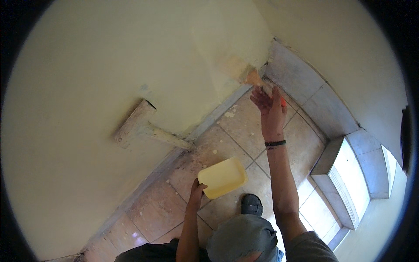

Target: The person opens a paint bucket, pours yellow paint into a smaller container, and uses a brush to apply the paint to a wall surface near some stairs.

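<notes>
My right hand (pixel 270 107) grips a paint brush (pixel 253 77) with an orange-red handle, its head against the lower pale-yellow wall (pixel 218 52) near the inside corner. The bristle tips blur against the wall. My left hand (pixel 197 187) holds a shallow yellow rectangular tray (pixel 222 177) with pale contents by its left end, above the tiled floor.
A paint-smeared pipe fitting (pixel 131 126) projects from the wall at left. Tiled skirting (pixel 294 70) runs along the right wall to bright tiled steps (pixel 349 174). Pale drips spot the floor tiles (pixel 240 131). My dark shoe (pixel 252 204) is below the tray.
</notes>
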{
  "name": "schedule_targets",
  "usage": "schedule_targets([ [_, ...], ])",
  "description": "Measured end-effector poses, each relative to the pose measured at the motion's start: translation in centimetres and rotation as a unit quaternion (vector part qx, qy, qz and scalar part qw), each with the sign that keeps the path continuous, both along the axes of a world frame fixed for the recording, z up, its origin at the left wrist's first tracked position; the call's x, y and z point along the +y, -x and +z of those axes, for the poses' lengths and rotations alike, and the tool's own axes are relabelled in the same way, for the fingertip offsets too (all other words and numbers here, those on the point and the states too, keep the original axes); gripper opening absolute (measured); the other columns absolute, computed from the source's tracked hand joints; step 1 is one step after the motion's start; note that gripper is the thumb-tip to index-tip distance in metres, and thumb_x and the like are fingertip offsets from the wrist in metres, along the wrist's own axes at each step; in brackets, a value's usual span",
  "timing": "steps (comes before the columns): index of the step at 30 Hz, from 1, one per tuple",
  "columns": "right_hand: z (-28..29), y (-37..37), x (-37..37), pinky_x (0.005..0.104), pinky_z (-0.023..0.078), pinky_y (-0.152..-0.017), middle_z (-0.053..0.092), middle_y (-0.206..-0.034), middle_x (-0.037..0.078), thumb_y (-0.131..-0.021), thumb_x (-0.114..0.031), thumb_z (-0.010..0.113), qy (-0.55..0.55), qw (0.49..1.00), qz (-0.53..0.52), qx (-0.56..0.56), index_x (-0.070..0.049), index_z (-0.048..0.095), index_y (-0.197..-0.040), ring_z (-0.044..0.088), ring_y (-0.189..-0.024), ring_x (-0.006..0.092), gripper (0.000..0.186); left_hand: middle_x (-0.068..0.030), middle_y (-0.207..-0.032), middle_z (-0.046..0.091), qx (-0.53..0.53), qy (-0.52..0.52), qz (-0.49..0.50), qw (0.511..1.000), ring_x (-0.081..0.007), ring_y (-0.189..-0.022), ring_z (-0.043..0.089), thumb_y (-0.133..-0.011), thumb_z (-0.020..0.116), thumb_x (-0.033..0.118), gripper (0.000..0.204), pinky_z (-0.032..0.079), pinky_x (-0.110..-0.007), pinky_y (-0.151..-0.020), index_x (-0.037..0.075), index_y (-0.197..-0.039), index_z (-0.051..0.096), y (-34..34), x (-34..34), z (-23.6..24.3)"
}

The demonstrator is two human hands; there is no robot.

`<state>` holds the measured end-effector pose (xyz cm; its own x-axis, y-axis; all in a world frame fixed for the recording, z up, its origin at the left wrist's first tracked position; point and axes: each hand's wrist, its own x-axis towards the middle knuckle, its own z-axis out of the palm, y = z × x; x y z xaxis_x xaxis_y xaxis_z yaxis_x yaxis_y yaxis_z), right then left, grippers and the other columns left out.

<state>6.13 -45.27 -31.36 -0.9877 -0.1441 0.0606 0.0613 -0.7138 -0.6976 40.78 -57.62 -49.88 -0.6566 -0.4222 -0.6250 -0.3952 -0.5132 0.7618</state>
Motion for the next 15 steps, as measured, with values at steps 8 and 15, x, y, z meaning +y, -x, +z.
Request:
schedule_targets([
  [8, -12.1, -0.3, -2.5, 0.0396, 0.066, -0.081, 0.074, -0.102, 0.021, -0.107, -0.032, 0.061, -0.184, 0.979, -0.008, -0.088, 0.006, 0.063, -0.121, 0.077, -0.091, 0.0284, 0.041, -0.0156, -0.142, 0.054, 0.012, -0.01, 0.001, 1.0, -0.0291, -0.128, 0.055, -0.085, 0.063, 0.023, 0.075, 0.044, -0.041, -0.109, 0.001, -0.153, 0.041, 0.0, 0.0, -0.9],
  [15, -6.0, -0.5, -4.7, 0.0383, 0.066, -0.076, 0.074, -0.099, 0.021, -0.108, -0.028, 0.059, -0.17, 0.983, 0.013, -0.069, 0.006, 0.064, -0.115, 0.077, -0.087, 0.0277, 0.035, -0.0139, -0.142, 0.055, 0.034, -0.006, 0.02, 0.999, -0.0278, -0.128, 0.056, -0.086, 0.062, 0.022, 0.074, 0.045, -0.04, -0.109, 0.002, -0.154, 0.041, -0.6, 0.0, -0.9],
])
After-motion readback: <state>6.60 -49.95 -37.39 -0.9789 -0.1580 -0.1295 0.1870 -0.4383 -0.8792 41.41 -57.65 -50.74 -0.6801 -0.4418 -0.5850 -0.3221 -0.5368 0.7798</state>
